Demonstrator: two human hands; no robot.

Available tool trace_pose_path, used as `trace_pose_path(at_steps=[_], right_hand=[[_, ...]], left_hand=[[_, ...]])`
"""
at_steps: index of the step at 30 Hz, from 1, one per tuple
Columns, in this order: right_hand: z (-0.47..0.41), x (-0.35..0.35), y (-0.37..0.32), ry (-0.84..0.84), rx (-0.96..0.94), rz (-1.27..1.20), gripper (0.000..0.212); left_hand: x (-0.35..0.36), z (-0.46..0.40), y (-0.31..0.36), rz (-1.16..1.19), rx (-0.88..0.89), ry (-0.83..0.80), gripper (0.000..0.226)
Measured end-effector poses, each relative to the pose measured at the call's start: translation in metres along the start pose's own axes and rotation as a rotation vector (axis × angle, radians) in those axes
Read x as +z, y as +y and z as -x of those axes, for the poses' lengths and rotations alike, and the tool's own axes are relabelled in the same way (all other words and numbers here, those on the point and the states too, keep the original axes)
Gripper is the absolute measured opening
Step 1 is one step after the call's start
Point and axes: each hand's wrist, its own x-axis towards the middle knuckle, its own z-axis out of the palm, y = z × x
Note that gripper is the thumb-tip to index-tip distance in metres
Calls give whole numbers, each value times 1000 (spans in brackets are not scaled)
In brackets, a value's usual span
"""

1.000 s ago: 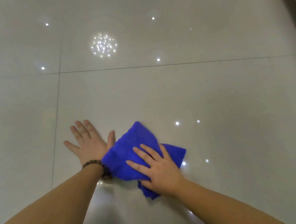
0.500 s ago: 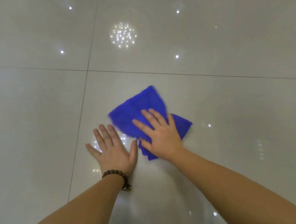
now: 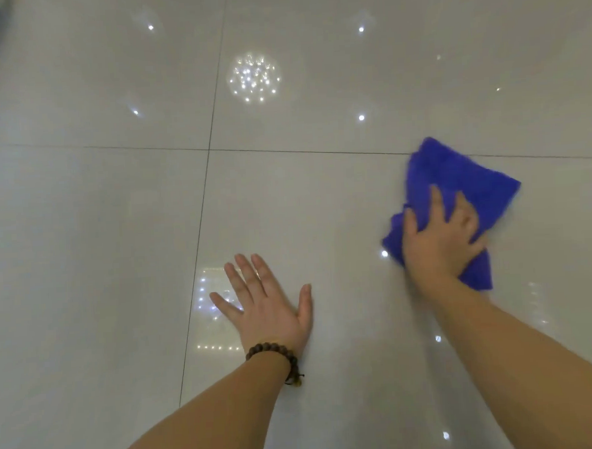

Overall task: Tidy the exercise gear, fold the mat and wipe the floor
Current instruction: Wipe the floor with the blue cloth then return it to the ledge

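Head view showed the right hand (image 3: 439,240) pressed palm-down on a blue cloth (image 3: 457,185), fingers spread and slightly bent into the fabric; whether they pinched it could not be told. The cloth was soft, fuzzy pile, crumpled into an irregular folded shape, its edges blurred. It lay flat on the floor (image 3: 321,206), its far corner touching a dark grout line (image 3: 284,151). The left hand (image 3: 268,304) rested flat on the tile, well apart from the cloth, fingers straight and splayed, holding nothing. A bracelet (image 3: 277,355) of dark round beads circled the left wrist. The floor consisted of large, glossy, pale square tiles carrying bright point reflections (image 3: 254,79). Both bare forearms entered from the bottom edge.
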Motion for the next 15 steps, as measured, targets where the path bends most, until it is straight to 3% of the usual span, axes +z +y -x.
trace_pose_path(at_steps=[4, 5, 6, 7, 8, 11, 12, 13, 15], right_hand=[[81, 21, -79, -224, -1100, 58, 58], [64, 20, -76, -262, -1270, 68, 58], [37, 20, -66, -212, -1322, 88, 57], [7, 19, -50, -141, -1207, 98, 56], [-28, 14, -33, -65, -946, 85, 55], [-94, -6, -16, 1, 126, -44, 56], [-88, -6, -37, -10, 253, -31, 56], [-71, 1, -67, -14, 175, 16, 56], [-15, 27, -143, -82, -387, 11, 57]], left_hand=[[-1, -1, -1, -24, 26, -7, 91], [0, -1, -1, -11, 23, 12, 90], [1, -1, -1, 12, 17, 32, 90], [2, -1, -1, 31, 14, 52, 90], [4, -1, -2, 46, 15, 73, 90], [9, -1, -1, 67, 32, 106, 91], [9, -2, -1, 66, 31, 100, 91], [10, -2, -2, 64, 22, 90, 90], [4, -1, 0, 67, 5, 56, 90]])
